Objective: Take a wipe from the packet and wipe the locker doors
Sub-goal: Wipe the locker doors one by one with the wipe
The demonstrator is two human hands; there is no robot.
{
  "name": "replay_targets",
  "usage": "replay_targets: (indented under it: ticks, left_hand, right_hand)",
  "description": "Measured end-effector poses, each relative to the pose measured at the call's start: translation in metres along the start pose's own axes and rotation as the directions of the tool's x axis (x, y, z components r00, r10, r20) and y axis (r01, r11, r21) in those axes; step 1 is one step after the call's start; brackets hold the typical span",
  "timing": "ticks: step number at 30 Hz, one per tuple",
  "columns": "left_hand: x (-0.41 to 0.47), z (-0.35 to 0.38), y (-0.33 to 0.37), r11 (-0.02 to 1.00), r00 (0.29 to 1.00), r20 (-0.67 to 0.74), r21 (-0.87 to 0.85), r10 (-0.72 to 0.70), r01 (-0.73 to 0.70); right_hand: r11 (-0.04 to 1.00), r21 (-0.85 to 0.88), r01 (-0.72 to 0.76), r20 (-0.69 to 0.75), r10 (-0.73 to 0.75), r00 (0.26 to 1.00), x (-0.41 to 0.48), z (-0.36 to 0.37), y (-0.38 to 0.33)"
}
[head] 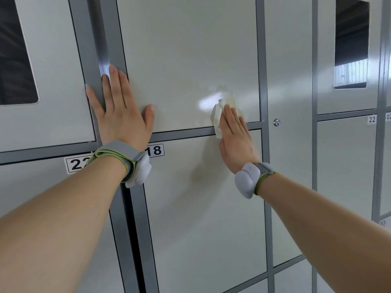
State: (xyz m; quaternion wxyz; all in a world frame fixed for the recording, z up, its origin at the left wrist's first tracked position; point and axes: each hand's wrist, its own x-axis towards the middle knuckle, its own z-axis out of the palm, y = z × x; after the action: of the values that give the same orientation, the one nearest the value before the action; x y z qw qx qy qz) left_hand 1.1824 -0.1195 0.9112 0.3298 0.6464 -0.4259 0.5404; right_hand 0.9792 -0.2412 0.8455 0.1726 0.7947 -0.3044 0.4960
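A pale grey locker door [186,56] fills the middle of the view, with a wet shine near its lower right corner. My right hand [234,134] lies flat with straight fingers and presses a crumpled white wipe [218,117] against that corner, over the grey frame bar below it. My left hand [118,108] rests flat, fingers spread, across the grey upright post and the door's left edge. Both wrists wear grey bands. The wipe packet is not in view.
Below is the door labelled 18 [155,150]; to the lower left a door whose label starts with 22 [76,164]. A round keyhole [276,122] sits on the panel right of the wiped door. Windowed doors are at upper left [14,60] and upper right [351,43].
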Motion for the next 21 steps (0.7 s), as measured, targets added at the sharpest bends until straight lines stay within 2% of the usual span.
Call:
replay_targets:
  ticks: [6, 12, 15, 21]
  left_hand:
    - [-0.001, 0.000, -0.001, 1.000, 1.000, -0.007, -0.007, 0.002, -0.002]
    - [-0.001, 0.002, -0.001, 1.000, 1.000, -0.027, -0.011, 0.010, -0.010]
    - [-0.001, 0.003, -0.002, 1.000, 0.999, -0.037, -0.009, 0.014, -0.015]
    - [-0.002, 0.004, -0.003, 1.000, 0.998, -0.052, -0.012, 0.028, -0.029]
  right_hand:
    - [1.000, -0.008, -0.022, 0.025, 0.023, 0.999, 0.011, -0.010, 0.004]
    - [0.990, 0.050, -0.135, -0.074, 0.138, 0.988, 0.044, -0.011, -0.001]
    - [0.989, 0.088, -0.122, -0.117, 0.132, 0.984, 0.024, 0.002, 0.000]
    - [0.984, 0.140, -0.113, -0.104, 0.128, 0.986, 0.004, 0.011, 0.002]
